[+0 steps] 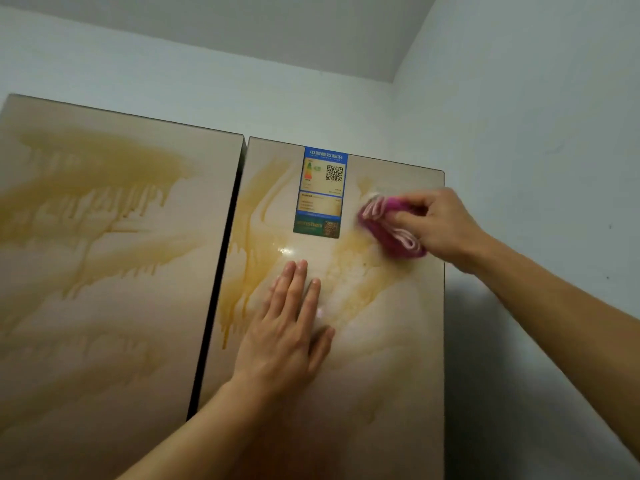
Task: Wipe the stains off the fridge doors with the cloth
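A beige two-door fridge fills the view. Yellow-brown stains (pixel 104 174) run down in drips over the left door (pixel 114 306). More of the same stains (pixel 249 244) streak the right door (pixel 391 358). My right hand (pixel 440 226) grips a folded magenta and pink cloth (pixel 388 226) and holds it against the upper right part of the right door, beside the energy label (pixel 323 192). My left hand (pixel 287 327) rests flat on the right door below the label, fingers straight and pointing up.
A dark gap (pixel 221 278) separates the two doors. A white wall (pixel 536 168) stands close along the fridge's right side, and another white wall (pixel 173 81) rises behind its top edge.
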The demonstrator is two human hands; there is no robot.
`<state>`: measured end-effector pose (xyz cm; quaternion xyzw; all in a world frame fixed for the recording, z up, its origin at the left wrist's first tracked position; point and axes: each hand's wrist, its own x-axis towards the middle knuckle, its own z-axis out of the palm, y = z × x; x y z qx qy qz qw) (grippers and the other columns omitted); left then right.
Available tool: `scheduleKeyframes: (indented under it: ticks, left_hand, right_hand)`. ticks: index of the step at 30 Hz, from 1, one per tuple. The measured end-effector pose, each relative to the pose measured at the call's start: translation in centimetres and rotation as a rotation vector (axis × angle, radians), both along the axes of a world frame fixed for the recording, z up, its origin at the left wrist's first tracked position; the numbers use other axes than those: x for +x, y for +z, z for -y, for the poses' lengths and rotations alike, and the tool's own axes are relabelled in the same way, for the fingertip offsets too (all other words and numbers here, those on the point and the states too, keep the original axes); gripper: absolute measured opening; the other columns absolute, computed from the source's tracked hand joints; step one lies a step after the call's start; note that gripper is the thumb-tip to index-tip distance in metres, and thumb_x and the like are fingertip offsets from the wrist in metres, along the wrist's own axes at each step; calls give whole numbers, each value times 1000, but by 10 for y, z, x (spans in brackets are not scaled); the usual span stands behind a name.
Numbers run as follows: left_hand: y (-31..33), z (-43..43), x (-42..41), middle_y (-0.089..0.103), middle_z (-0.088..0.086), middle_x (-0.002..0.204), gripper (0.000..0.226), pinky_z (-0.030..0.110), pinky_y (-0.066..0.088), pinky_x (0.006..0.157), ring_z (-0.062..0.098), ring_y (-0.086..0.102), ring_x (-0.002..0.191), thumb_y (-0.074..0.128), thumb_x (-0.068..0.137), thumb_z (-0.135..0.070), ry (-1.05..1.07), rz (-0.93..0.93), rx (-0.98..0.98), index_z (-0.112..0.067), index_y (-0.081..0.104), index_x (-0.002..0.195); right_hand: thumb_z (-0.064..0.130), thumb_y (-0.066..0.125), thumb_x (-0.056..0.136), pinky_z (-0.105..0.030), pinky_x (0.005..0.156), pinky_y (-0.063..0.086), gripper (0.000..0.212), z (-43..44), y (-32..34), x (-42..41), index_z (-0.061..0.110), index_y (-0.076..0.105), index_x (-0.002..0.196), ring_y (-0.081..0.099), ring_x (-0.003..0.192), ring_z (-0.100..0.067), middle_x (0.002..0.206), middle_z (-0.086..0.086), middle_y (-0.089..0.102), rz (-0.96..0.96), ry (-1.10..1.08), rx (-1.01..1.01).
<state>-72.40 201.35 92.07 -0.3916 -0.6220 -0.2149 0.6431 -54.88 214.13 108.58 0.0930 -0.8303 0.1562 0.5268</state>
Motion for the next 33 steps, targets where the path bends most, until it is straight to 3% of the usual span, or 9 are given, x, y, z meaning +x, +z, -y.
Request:
scheduleKeyframes:
  ticks: [4,8,11,14,18,22,25,28,33]
  left_hand:
    - [-1,-1,-5,28,22,155,63,45,21,115,34,20,146,38,96,-44,-16,-5,6,-1,43,142]
    - [-1,-1,-8,26,22,156,64,46,22,115,34,19,147,40,96,-44,-38,-20,-3,-1,41,142]
    - [-1,-1,-8,24,22,156,66,46,22,115,34,18,147,40,95,-45,-24,-23,-4,0,40,143]
    - [-3,-1,-6,23,22,157,66,46,21,116,34,17,147,41,95,-45,-44,-22,-18,1,40,143]
    - [-2,0,-7,21,22,157,67,47,21,116,34,15,148,41,95,-45,-32,-16,-20,1,40,144]
    - [-2,0,-7,22,22,157,67,46,19,117,33,14,148,40,95,-46,-36,-9,-27,0,40,144]
    - [-1,0,-7,23,23,157,67,45,18,118,34,15,148,41,95,-45,-40,-12,-26,1,41,143]
    - [-3,-1,-6,22,23,157,67,46,19,117,34,15,148,41,94,-45,-55,-8,-36,1,41,143]
    - [-3,0,-6,21,22,157,68,45,18,118,34,14,148,43,94,-45,-28,2,-34,1,39,144]
  right_hand:
    - [18,56,85,-36,74,56,16,-9,50,-13,26,70,83,65,65,-13,74,-4,69,-323,-315,-163]
    - [22,47,93,-29,82,38,27,2,34,-58,33,62,113,44,112,-21,116,2,47,-359,-548,-88]
    - [20,57,90,-24,82,40,29,8,8,-41,32,66,114,49,100,-11,105,9,52,-42,-393,230]
    - [11,64,84,-17,71,49,20,14,-4,4,23,75,96,63,80,-8,95,3,70,401,-193,182]
    - [17,52,76,-35,65,55,25,-10,31,7,33,71,76,67,66,-22,72,-6,71,-293,-342,-175]
    - [23,48,90,-29,83,41,31,-14,11,-45,38,61,114,54,103,-25,111,-5,54,-401,-588,-167]
    - [17,55,89,-28,80,42,29,17,-31,-45,32,67,111,53,93,-16,99,2,56,-152,-400,74]
    - [10,65,81,-31,76,52,19,25,-30,-5,20,76,92,63,77,-8,85,2,72,296,-113,-27]
    - [15,54,77,-28,70,54,21,9,43,2,27,70,75,66,68,-13,69,4,69,-327,-343,-302]
